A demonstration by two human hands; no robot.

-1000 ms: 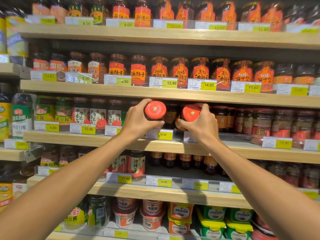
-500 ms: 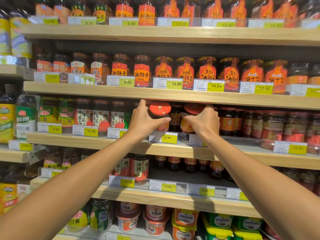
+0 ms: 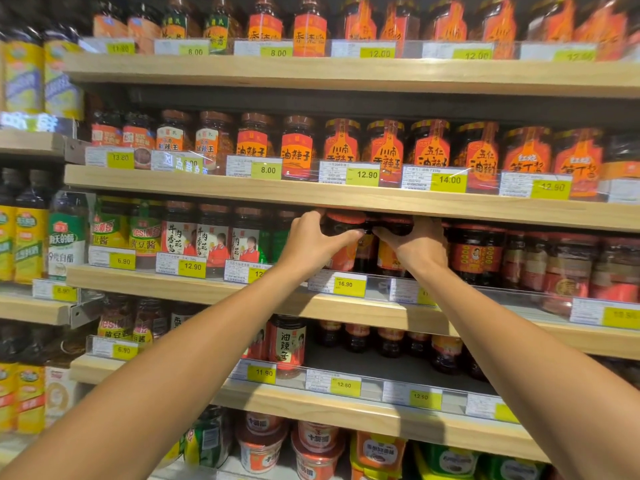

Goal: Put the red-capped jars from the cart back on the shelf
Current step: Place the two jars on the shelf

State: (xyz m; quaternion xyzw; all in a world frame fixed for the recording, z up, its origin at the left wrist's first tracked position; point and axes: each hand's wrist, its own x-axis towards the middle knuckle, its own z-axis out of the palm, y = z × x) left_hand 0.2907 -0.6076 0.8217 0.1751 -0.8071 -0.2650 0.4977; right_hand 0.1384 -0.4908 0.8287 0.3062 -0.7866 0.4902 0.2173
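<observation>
Hands (image 3: 313, 242) hold jars (image 3: 341, 225) under shelf edge (image 3: 346, 199).

We read yellow price tags along the shelf edges: 8.00 (image 3: 195, 51) and 12.00 (image 3: 379, 53) on the top shelf; 13.80 (image 3: 120, 157), 12.90 (image 3: 367, 174) and 14.00 (image 3: 449, 180) below. The third shelf shows 6.90 (image 3: 123, 261) and 16.90 (image 3: 345, 284); the fourth, 11.90 (image 3: 261, 372) and 12.80 (image 3: 344, 385). One jar label (image 3: 297, 154) reads 油辣子; another (image 3: 175, 237), 牛肉香菇.
</observation>
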